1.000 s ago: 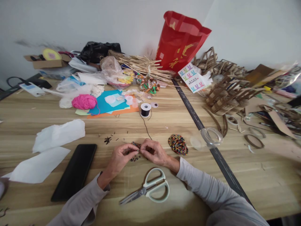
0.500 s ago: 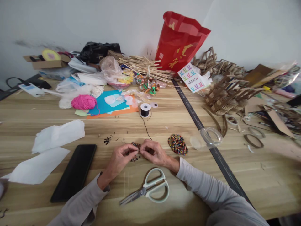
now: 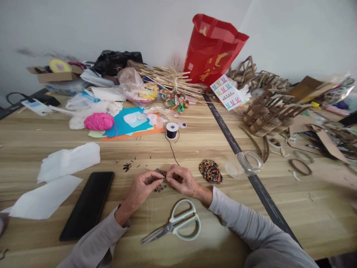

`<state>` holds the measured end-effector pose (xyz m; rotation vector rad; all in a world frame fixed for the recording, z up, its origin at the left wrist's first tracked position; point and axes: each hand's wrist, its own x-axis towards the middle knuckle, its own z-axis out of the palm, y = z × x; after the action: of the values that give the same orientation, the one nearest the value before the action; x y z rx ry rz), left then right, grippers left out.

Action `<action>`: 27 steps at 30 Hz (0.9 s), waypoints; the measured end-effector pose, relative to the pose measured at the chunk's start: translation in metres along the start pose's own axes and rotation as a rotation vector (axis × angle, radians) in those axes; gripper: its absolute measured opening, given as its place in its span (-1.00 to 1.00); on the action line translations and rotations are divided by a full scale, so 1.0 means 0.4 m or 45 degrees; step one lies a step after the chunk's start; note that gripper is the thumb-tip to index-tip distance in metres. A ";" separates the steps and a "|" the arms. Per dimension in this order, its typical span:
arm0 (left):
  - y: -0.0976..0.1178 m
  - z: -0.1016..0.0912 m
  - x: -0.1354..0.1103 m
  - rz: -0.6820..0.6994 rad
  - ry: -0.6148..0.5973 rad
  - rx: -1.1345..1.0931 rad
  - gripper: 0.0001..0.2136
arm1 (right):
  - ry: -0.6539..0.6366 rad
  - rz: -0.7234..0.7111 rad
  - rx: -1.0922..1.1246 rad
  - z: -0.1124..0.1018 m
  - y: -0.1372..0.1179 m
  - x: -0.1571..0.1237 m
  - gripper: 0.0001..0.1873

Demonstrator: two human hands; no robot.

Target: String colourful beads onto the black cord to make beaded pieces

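My left hand (image 3: 144,188) is closed in a pinch, with a small dark bead (image 3: 164,179) at its fingertips, partly hidden. Touching or nearly touching it, my right hand (image 3: 182,181) pinches too; black cord (image 3: 173,153) runs into it from a white spool (image 3: 172,131) farther back. Loose dark beads (image 3: 160,188) lie under and around both hands. To the right rests a heap of colourful beaded strings (image 3: 211,171). Short black cord pieces (image 3: 127,167) are scattered on the left. Nearer me lie scissors (image 3: 178,222) with pale green handles.
A black phone (image 3: 87,206) and white paper sheets (image 3: 69,160) are at left. Clear tape rings (image 3: 250,162) lie at right, before small woven baskets (image 3: 264,115). Pink yarn (image 3: 99,121), coloured paper (image 3: 125,123) and a red bag (image 3: 213,52) stand along the back of the wooden table.
Both hands keep almost the same pinched pose over the beads. The whole view has shifted very slightly; nothing on the table has visibly moved.
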<state>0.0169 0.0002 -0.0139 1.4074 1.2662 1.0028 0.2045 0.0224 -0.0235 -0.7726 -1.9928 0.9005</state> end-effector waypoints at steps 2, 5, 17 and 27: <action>-0.002 0.000 0.000 0.000 -0.003 -0.011 -0.92 | 0.004 -0.005 0.003 0.000 0.000 0.000 -0.85; -0.005 0.000 0.001 -0.010 -0.013 -0.022 -0.91 | 0.001 -0.009 0.003 0.000 -0.002 0.001 -0.84; -0.011 0.003 0.002 -0.007 -0.035 -0.087 -0.93 | -0.013 0.001 0.027 0.000 -0.001 0.000 -0.80; -0.009 0.002 0.000 0.007 -0.031 -0.054 -0.95 | -0.020 -0.012 0.019 -0.001 -0.005 0.003 -0.83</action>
<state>0.0171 0.0003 -0.0177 1.3869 1.2170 1.0074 0.2038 0.0221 -0.0213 -0.7494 -2.0000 0.9176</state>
